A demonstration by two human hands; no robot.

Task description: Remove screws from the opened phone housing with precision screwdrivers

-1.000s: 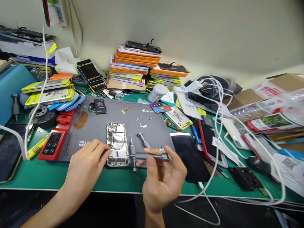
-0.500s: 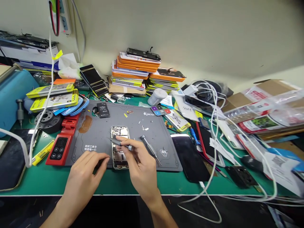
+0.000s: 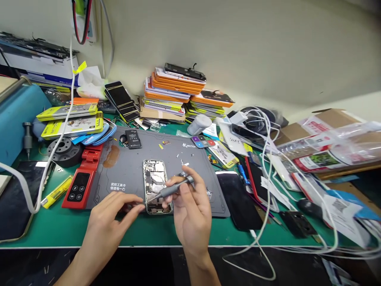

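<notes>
An opened phone (image 3: 155, 182) lies upright on the grey mat (image 3: 125, 171), its inner parts exposed. My right hand (image 3: 192, 206) is closed around a grey precision screwdriver (image 3: 172, 190), tilted with its tip down to the left over the lower half of the phone. At the phone's lower left edge is my left hand (image 3: 114, 212), thumb and fingertips slightly apart; I see nothing between them. Whether they touch the phone's frame I cannot tell. A black phone battery (image 3: 133, 139) rests at the mat's upper left. Small metal pieces (image 3: 182, 162) lie right of the phone.
On the left stands a red device with touch buttons (image 3: 79, 188). A dark phone with a cable (image 3: 238, 202) lies right of the mat. Stacked orange boxes (image 3: 175, 85) line the wall, near a white round container (image 3: 198, 124). White cables (image 3: 269, 159) loop over the right side.
My right hand has moved right and turned, swinging the screwdriver's tip from the phone's upper part to its lower half. My left hand has come closer to the phone's edge, its pinch loosened.
</notes>
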